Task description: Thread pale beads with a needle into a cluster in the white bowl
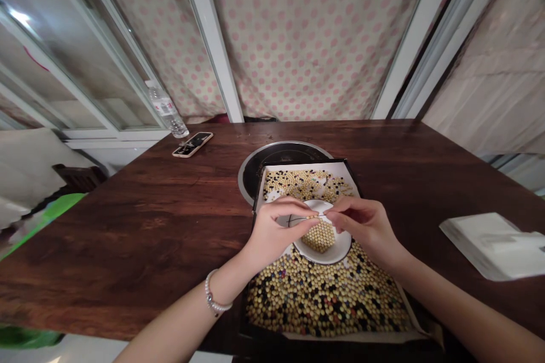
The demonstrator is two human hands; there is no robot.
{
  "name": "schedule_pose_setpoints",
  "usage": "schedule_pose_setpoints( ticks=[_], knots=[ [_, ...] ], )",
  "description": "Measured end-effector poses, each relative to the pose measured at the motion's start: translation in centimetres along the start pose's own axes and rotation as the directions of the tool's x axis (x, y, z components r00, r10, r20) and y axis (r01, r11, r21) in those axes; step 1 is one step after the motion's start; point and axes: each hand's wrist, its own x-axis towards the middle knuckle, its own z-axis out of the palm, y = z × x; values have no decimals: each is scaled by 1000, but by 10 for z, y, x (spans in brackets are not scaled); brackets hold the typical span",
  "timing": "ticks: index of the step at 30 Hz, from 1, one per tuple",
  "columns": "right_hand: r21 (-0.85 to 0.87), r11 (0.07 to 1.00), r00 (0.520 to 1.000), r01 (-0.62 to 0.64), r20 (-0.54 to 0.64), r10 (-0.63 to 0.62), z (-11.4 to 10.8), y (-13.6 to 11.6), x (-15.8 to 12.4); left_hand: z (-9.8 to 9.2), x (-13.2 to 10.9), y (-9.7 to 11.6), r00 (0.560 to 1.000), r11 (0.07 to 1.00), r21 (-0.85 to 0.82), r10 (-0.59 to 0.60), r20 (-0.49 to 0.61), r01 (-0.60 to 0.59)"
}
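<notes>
My left hand [276, 232] and my right hand [361, 227] meet above a white plate [343, 252], their fingertips pinching a thin strand of small cream beads [312, 218] between them. Under my hands, a cube-shaped block of cream beads [319, 236] sits on the plate. The plate rests in a black tray lined with white paper [340, 169], which holds a loose layer of cream, black and coloured beads [323, 300]. A pearl bracelet [213, 295] circles my left wrist.
The tray sits on a dark wooden table [128, 238], overlapping a round black hob [276, 157] behind it. A phone [192, 144] and a water bottle [167, 109] stand at the far left. White folded packaging [489, 244] lies to the right.
</notes>
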Motion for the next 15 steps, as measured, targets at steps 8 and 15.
schedule_pose_setpoints(
  ticks=[8,15],
  knots=[
    [-21,1000,998,-23,54,24,0,0,0,1,0,0,1000,1000,-5,-20,1,20],
    [-47,999,995,28,-92,-32,-4,-1,1,0,1,1,999,1000,-5,-6,-38,6]
  ],
)
